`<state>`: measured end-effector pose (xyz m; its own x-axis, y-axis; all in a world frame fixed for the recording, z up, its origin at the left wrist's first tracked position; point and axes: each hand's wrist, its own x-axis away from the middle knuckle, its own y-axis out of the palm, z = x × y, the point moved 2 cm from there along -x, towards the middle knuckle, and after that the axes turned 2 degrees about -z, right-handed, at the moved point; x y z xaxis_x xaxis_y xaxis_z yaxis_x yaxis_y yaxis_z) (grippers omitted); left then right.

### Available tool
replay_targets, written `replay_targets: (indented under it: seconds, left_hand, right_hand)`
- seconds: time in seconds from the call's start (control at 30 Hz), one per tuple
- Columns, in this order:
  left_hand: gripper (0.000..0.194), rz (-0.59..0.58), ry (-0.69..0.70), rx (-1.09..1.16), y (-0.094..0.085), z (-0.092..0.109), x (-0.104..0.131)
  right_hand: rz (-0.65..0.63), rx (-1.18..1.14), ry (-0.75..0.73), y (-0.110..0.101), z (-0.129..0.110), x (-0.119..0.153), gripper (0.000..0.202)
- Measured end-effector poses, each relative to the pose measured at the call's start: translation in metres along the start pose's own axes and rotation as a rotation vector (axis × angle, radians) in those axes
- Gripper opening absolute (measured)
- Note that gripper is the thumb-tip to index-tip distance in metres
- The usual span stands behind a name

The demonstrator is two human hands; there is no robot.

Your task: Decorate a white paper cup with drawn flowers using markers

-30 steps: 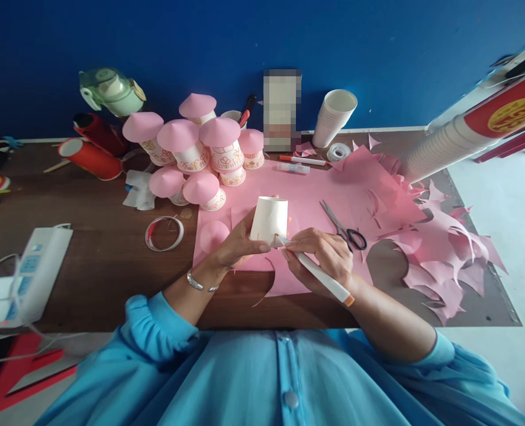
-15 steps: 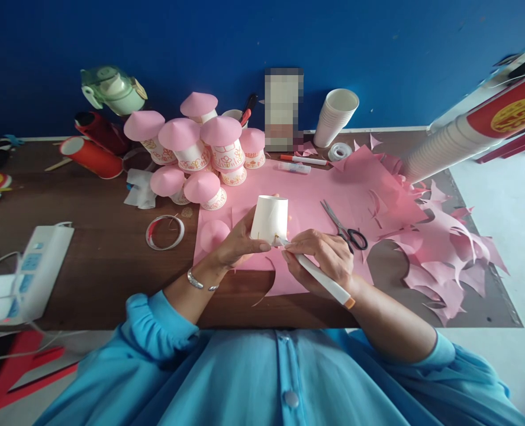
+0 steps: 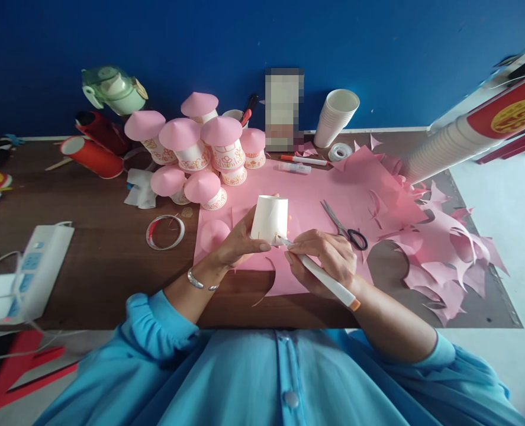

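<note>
A white paper cup (image 3: 270,216) is held upside down in my left hand (image 3: 240,239), the thumb along its lower edge. Small yellowish marks show near that edge. My right hand (image 3: 322,257) grips a white marker (image 3: 328,284) with an orange end, its tip close to the marks; whether it touches the cup I cannot tell. Pink paper (image 3: 298,189) lies beneath both hands. Scissors (image 3: 344,226) with black handles rest on it, right of the cup. Decorated cups with pink cone tops (image 3: 221,131) stand behind and to the left.
Pink paper scraps (image 3: 440,254) spread over the right side. White cup stacks (image 3: 337,118) stand at the back and right (image 3: 435,148). A tape roll (image 3: 165,232), a power strip (image 3: 40,266) and a red cup (image 3: 92,157) are on the left. A glue stick (image 3: 294,168) lies behind the cup.
My right hand and the marker have shifted slightly right, drawing the tip back a little from the mark. The cup and my left hand look the same.
</note>
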<state>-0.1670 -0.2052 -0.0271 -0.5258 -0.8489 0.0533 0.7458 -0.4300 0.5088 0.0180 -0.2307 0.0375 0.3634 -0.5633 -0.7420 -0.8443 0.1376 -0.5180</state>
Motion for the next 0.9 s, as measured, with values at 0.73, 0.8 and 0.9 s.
replay_targets:
  seconds: [0.73,0.8,0.9]
  left_hand:
    - [0.093,0.005,0.0,0.023,-0.0011,-0.003,-0.0001]
    - [0.092,0.005,-0.003,0.025,-0.0014,-0.0031,0.0001]
    - [0.094,0.006,-0.008,0.009,-0.0009,-0.0023,0.0001]
  right_hand:
    - [0.006,-0.023,-0.005,0.0053,0.0012,0.0024,0.021]
    - [0.002,-0.019,-0.005,0.0052,0.0011,0.0021,0.021]
    - [-0.001,-0.018,-0.003,0.005,0.0003,0.001,0.02]
